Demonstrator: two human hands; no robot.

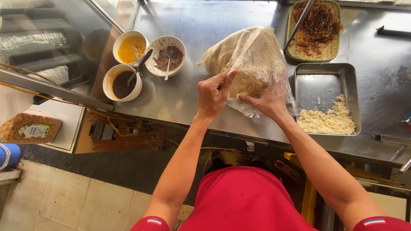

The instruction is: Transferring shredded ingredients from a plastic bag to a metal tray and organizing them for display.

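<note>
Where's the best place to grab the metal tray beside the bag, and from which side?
Judging by its pose, grip the metal tray by the raised rim of its far, bare half, coming from above. The pale shredded food fills the near end, and the right hand and plastic bag crowd its left edge.
</note>
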